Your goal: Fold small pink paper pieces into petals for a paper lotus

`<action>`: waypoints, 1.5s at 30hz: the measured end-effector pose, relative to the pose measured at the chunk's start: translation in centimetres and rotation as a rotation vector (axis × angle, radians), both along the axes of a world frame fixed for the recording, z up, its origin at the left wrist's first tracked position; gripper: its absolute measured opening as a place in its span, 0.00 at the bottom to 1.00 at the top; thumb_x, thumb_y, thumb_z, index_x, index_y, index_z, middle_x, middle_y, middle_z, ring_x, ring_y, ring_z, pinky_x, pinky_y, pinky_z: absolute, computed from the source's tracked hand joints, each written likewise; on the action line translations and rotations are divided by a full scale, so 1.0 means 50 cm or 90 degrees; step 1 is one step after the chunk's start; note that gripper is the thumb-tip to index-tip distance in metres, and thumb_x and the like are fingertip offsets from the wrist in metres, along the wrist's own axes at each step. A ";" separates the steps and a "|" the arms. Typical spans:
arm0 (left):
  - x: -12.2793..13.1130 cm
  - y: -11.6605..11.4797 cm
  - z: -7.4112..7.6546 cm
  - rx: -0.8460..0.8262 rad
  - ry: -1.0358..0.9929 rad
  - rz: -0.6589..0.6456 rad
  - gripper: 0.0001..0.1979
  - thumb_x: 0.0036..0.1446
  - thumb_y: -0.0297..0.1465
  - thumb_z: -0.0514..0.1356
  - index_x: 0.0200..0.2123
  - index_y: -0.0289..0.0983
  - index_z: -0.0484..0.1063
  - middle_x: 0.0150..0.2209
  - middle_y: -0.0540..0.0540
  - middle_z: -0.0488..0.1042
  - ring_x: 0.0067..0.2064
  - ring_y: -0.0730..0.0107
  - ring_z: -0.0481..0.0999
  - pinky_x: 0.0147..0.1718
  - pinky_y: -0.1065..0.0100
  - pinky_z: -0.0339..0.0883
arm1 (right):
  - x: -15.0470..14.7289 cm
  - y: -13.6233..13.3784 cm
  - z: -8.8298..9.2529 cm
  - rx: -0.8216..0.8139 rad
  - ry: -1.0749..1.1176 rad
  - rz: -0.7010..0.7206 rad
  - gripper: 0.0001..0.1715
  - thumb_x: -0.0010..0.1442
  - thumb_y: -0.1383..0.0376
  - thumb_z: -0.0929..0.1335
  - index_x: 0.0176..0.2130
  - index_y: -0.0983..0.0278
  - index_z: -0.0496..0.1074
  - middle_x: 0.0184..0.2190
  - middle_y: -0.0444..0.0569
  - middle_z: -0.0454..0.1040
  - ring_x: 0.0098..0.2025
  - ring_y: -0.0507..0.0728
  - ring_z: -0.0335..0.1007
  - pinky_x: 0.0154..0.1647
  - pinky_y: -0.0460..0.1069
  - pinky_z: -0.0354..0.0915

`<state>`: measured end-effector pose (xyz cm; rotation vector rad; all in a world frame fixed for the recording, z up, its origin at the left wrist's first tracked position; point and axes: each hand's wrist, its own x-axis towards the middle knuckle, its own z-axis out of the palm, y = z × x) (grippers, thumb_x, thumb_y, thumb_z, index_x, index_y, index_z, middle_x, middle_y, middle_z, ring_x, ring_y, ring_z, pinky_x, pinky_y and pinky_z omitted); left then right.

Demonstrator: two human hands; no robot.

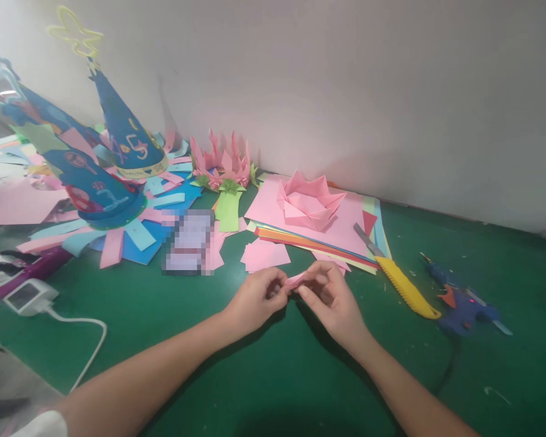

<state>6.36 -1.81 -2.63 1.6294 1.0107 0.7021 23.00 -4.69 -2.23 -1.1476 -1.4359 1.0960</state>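
A small folded piece of pink paper (295,281) is pinched between my two hands, above the green table. My left hand (258,297) grips its left end, fingers curled. On the other end, my right hand (334,301) holds it between thumb and fingers. Just beyond my hands lie loose pink paper squares (266,256). Behind them a folded pink paper crown (310,203), pointed all round, rests on a stack of coloured paper sheets (264,206).
A yellow box cutter (407,285), blade out, leans on the stack's right side. Farther right lies a blue glue gun (464,309). Decorated blue cone hats (130,130), a pink flowered crown (221,161) and a phone (190,241) stand or lie left. A white cable (101,343) crosses the green table (273,376).
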 end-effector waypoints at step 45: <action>0.003 0.006 0.007 -0.288 -0.347 -0.004 0.25 0.43 0.34 0.70 0.40 0.36 0.60 0.31 0.51 0.71 0.31 0.76 0.73 0.31 0.73 0.66 | -0.001 0.004 0.014 -0.143 0.029 -0.047 0.14 0.50 0.55 0.71 0.28 0.64 0.72 0.20 0.43 0.70 0.23 0.50 0.66 0.26 0.46 0.67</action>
